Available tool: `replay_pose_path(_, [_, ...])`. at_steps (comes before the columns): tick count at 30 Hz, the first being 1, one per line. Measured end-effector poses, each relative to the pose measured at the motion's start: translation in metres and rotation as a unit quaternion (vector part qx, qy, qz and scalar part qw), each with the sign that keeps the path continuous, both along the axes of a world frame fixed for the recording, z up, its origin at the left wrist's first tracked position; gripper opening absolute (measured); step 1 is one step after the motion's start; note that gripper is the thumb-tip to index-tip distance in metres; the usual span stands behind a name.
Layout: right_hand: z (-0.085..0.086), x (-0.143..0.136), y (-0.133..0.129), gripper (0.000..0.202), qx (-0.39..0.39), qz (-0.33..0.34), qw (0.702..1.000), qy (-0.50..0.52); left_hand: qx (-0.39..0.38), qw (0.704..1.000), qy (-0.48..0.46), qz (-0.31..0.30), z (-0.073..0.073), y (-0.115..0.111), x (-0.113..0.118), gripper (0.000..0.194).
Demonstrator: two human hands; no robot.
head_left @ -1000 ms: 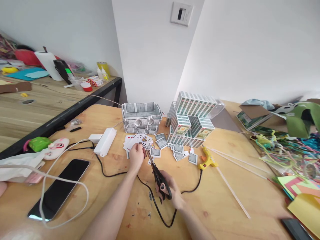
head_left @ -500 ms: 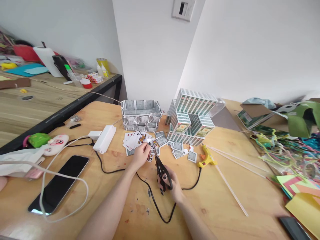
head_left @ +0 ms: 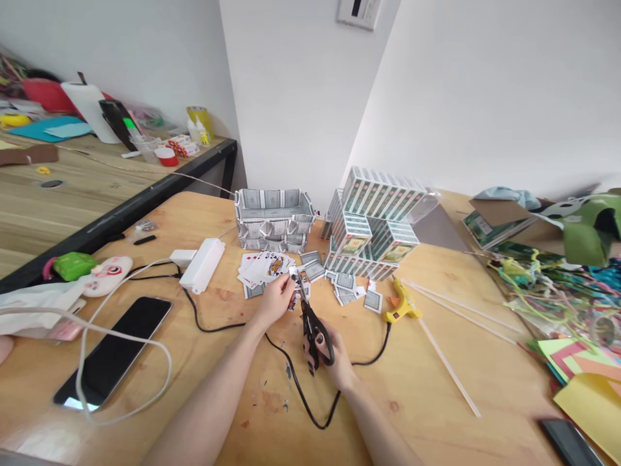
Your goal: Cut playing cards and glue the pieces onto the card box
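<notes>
Grips scissors (head_left: 310, 321) in the right hand (head_left: 334, 353), clenched about the handle loops, with blades directed away from the body. Pinches a small card (head_left: 292, 272) between thumb and fingers of the left hand (head_left: 275, 299), right at the blades; too small to tell whether touching them. Directly beyond, on the table (head_left: 412, 414): loose cards (head_left: 259, 266), fanned mostly face-up, with more face-down to the right. Behind these: a box (head_left: 274, 244), built of grey-backed cards, open at the top, with card backs lining the visible inner walls. To its right: packs (head_left: 353, 243), stacked in tiers, with an upright row on top; contents hidden. Near the packs: a yellow glue gun (head_left: 400, 307), with a black cord (head_left: 371, 362) looping toward the body. Farther right: a carton (head_left: 507, 213), with blue cloth (head_left: 507, 196) on its upper edge; interior mostly hidden. Left of the forearms: a white adapter (head_left: 202, 265) and a phone (head_left: 116, 349). On the far left table (head_left: 92, 194): a clear cup (head_left: 145, 149), contents too small to tell.
</notes>
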State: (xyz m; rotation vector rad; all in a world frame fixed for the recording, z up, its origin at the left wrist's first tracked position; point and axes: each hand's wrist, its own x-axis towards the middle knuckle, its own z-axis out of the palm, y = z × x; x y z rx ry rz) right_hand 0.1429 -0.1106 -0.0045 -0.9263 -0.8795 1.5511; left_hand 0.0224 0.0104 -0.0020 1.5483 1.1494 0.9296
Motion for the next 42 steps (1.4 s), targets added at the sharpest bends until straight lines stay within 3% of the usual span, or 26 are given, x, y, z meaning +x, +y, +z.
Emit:
replay_pose_path(10, [-0.0086, 0.0001, 0.0006, 0.046, 0.005, -0.001, 1.0, 0.006, 0.02, 0.999, 0.017, 0.018, -0.006, 0.0013, 0.002, 0.026])
replay_pose_path(42, [-0.0063, -0.004, 0.0019, 0.033, -0.031, -0.004, 0.999, 0.006, 0.014, 1.0, -0.003, 0.007, -0.0043, 0.0043, -0.0015, 0.026])
